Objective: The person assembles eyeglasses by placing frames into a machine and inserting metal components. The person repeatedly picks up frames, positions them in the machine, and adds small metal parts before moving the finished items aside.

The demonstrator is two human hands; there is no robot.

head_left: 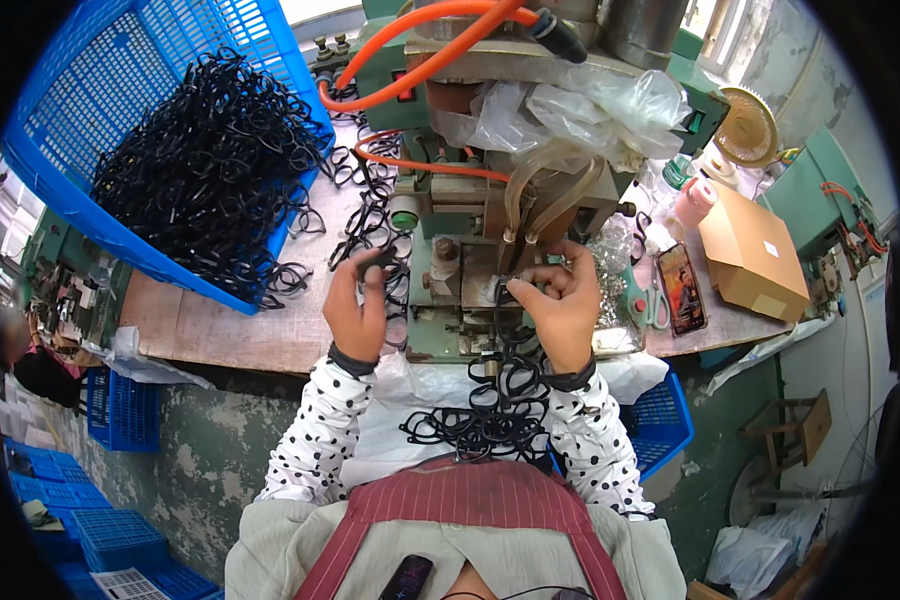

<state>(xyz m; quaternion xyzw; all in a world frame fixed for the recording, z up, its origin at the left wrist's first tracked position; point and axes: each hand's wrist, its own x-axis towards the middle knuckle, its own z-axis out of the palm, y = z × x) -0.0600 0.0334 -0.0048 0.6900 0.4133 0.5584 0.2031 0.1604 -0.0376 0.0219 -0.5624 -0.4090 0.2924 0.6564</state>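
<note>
My right hand (pixel 565 310) is at the machine's small metal fixture (pixel 480 290), thumb and forefinger pinching a black eyeglass frame (pixel 505 292) below two clear tubes. My left hand (pixel 357 312) is left of the fixture, its thumb and forefinger curled round a dark part that looks like another eyeglass frame, mostly hidden by the fingers. Beside it, a strip of loose black frames (pixel 370 215) runs along the table. More black frames (pixel 480 425) lie heaped on the white cloth (pixel 380 420) over my lap.
A tilted blue crate (pixel 60 190) full of black frames stands at the left. The green machine (pixel 435 345) has orange hoses (pixel 420 50) above. At the right lie scissors (pixel 657 308), a phone (pixel 680 290), a pink bottle (pixel 695 203) and a cardboard box (pixel 755 245). Another blue crate (pixel 665 425) sits below.
</note>
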